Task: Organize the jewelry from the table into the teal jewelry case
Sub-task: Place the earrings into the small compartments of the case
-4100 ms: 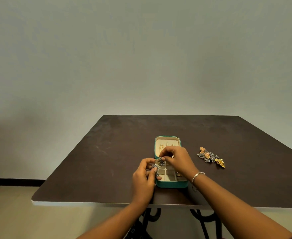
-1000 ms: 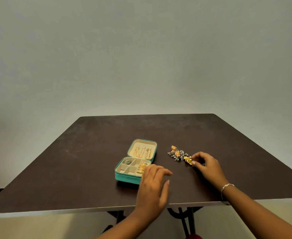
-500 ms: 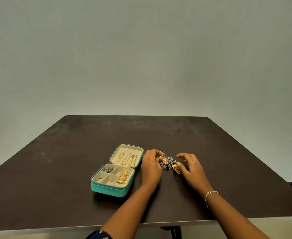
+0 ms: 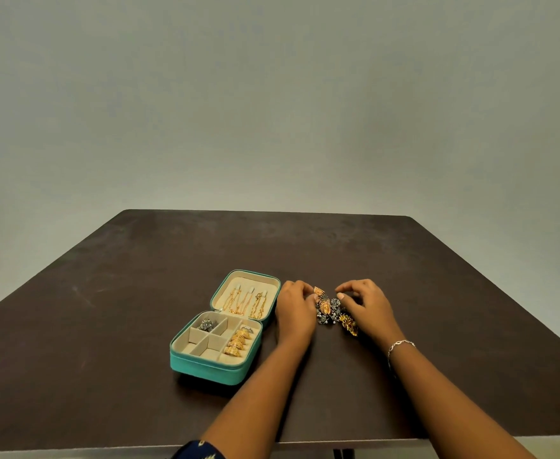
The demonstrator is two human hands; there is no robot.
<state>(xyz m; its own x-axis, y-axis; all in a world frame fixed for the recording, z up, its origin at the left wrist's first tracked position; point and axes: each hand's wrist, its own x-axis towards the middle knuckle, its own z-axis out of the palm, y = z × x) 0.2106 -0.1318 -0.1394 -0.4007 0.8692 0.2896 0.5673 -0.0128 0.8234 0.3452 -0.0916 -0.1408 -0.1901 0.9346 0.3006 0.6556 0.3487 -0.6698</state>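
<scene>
The teal jewelry case lies open on the dark table. Gold chains hang in its lid. Gold rings fill the right column of the tray, and a silver piece sits in a far-left compartment. To the right of the case lies a small pile of jewelry in orange-gold, dark silver and yellow. My left hand is curled against the pile's left side, its fingertips at an orange-gold piece; the hand hides its grip. My right hand arches over the pile's right side, thumb tip touching the silver pieces.
The table's near edge runs just under my forearms. A bracelet is on my right wrist. A plain grey wall stands behind the table.
About four seconds ago both hands were over the case with a silver piece. Since then they have moved right to the pile. In the last half second the fingers have closed in on it.
</scene>
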